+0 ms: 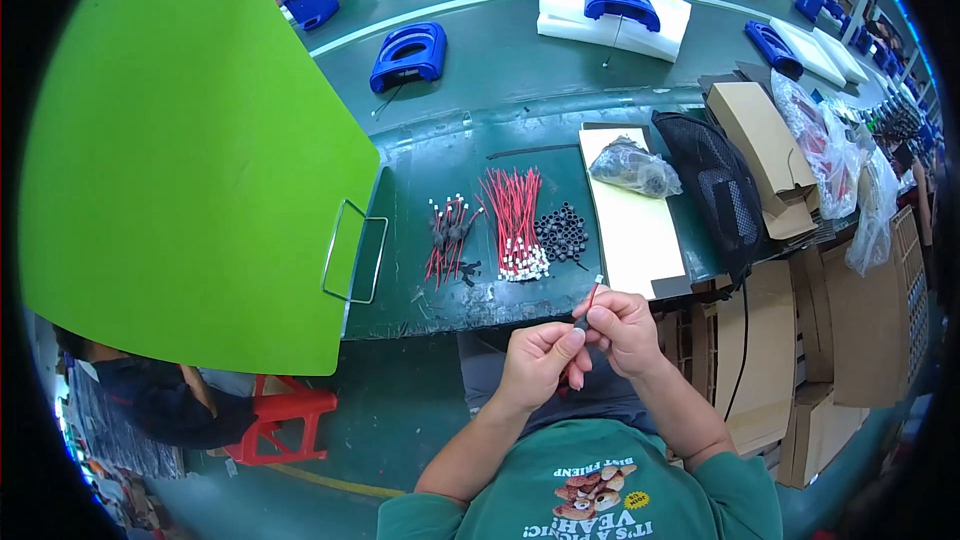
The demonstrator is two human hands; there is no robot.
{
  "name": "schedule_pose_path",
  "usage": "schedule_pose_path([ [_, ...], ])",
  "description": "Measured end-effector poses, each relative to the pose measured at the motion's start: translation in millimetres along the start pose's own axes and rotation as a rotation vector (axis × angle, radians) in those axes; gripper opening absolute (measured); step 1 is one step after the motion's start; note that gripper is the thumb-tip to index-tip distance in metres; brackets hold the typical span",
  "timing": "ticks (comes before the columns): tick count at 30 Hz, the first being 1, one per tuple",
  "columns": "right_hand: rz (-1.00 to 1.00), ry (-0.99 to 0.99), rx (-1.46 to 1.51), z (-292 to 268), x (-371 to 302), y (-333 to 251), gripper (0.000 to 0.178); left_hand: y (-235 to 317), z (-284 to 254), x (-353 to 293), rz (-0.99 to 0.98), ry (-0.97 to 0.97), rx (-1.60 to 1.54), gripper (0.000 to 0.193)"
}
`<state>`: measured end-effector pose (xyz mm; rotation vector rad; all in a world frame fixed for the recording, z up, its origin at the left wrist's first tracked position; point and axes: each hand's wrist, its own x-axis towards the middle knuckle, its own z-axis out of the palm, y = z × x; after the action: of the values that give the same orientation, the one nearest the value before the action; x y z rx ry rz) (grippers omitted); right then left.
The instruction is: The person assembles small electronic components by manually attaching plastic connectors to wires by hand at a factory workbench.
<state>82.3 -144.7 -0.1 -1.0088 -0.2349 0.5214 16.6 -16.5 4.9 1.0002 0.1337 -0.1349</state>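
Observation:
Just past the table's front edge, my two hands are close together on one red wire with a small white connector at its tip. A small black round part sits on the wire between my fingertips. My left hand pinches the part from the left, and my right hand pinches the wire beside it. On the table lie a bundle of red wires with white connectors, a heap of black rings, and a smaller group of red wires with black parts on them.
A large green panel with a wire handle stands at the left. To the right are a white sheet bearing a bag of dark parts, a black mesh bag and cardboard boxes. Blue housings lie beyond.

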Motion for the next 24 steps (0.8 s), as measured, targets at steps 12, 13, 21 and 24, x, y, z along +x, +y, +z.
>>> schedule_pose_path([
  [12,-0.157,0.014,-0.035,-1.0,3.6,12.8,0.013,-7.3,-1.2,4.0,0.090,0.038,0.007,0.021],
  [13,-0.086,0.028,0.056,-1.3,3.9,15.3,0.014,-7.7,-4.7,4.5,0.092,0.046,0.011,0.021],
  [21,-0.076,0.008,-0.043,-2.8,4.3,13.5,0.015,-9.9,-16.1,6.1,-0.111,-0.115,-0.224,0.020],
  [24,-0.042,0.011,0.080,-1.9,4.5,11.3,0.015,-8.3,-15.7,3.8,-0.111,-0.106,-0.153,0.019],
])
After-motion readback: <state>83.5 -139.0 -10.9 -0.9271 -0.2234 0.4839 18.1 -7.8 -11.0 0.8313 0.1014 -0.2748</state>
